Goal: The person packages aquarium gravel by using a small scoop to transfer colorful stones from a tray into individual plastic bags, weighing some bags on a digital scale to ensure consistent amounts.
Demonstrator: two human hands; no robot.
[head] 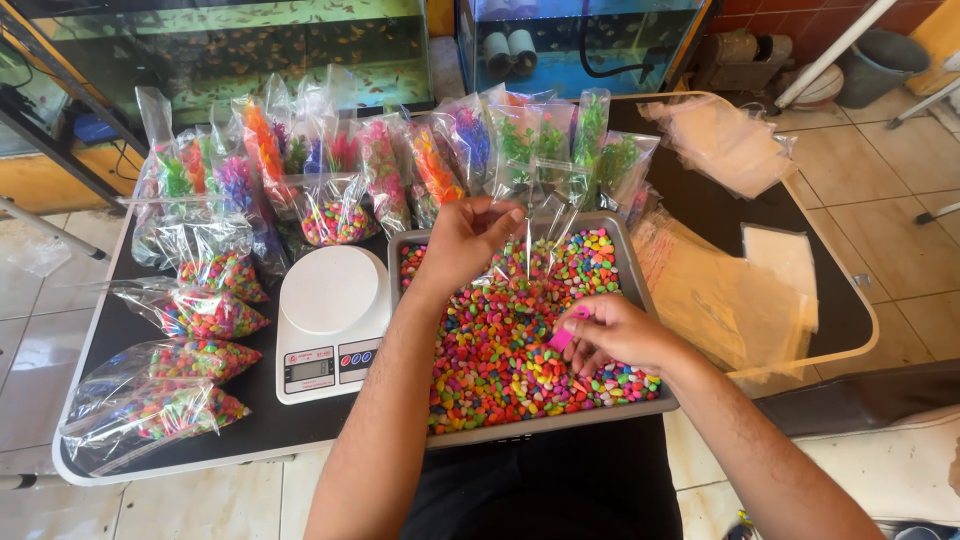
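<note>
Over the tray: both hands work above the grey tray (640, 262), which sits at the table's near edge, close to the person's body and full of coloured pebbles (500, 350).
Left hand: the left hand (465, 240) is raised over the tray's far end, fingers pinched shut on the mouth of a clear plastic bag (535, 245); the bag hangs down with its bottom near the pebbles.
Right hand: the right hand (615, 332) lies low on the pebbles, fingers curled closed around a small pink scoop (565, 335), its end touching the heap.
Why so held: the bag hanging just above the heap keeps the scoop's reach to it short, I'd judge.
Scale: a white kitchen scale (330, 320) stands just beside the tray on the left, its pan bare.
Filled bags: pebble bags (195, 310) lie to the left of the scale, and bags of plastic plants (400, 160) stand in a row behind it.
Spare bags: flat empty bags (735, 290) are stacked to the right of the tray.
</note>
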